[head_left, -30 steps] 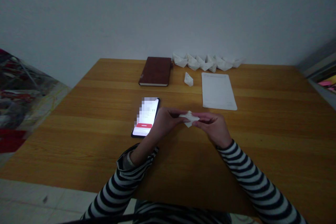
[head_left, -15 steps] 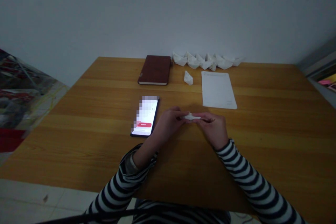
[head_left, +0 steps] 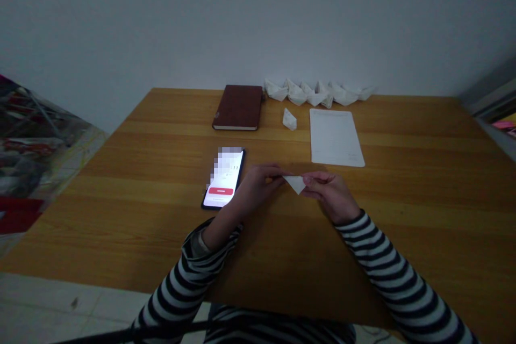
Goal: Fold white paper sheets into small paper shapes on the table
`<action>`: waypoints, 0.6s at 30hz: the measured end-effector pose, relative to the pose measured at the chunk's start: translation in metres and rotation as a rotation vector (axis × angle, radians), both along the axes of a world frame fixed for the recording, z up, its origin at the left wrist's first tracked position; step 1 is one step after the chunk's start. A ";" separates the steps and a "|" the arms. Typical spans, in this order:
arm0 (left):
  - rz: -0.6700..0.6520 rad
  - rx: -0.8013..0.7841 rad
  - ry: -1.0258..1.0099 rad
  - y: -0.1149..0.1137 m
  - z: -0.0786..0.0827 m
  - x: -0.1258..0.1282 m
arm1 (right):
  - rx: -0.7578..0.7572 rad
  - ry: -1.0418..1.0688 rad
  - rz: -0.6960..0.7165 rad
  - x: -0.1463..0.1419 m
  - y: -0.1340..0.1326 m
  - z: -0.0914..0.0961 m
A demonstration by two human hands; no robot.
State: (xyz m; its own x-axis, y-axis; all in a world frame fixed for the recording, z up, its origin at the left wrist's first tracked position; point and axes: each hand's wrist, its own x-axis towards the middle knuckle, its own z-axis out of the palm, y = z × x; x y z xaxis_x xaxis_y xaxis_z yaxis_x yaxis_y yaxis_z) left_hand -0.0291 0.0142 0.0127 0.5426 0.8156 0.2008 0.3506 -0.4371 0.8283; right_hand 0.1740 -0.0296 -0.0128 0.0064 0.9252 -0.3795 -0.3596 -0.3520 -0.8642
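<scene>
1. Looking down through the head view, we are pinching a small white folded paper triangle (head_left: 296,183) between both hands. The left hand (head_left: 255,187) is gripping its left corner and the right hand (head_left: 329,193) its right edge, close over the brown wooden table (head_left: 161,215).
2. We are judging that uneven pulling could be skewing the crease or tearing the thin paper, and that a loose pinch could be letting it drop.
3. Our left wrist is hovering just beside the lit black smartphone (head_left: 224,178), so a careless sweep could be nudging it.
4. We are seeing no box or tray. The white folded paper boats (head_left: 318,94) by the wall are the only hollow shapes, and any contents are too small to tell.
</scene>
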 end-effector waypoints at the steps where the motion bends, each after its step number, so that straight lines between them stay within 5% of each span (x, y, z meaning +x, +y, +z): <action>1: 0.017 -0.034 -0.022 0.000 0.001 0.001 | -0.004 0.005 -0.005 -0.001 0.000 0.001; 18: 0.142 -0.395 -0.109 -0.005 0.007 0.008 | 0.063 -0.174 0.119 -0.006 -0.001 0.002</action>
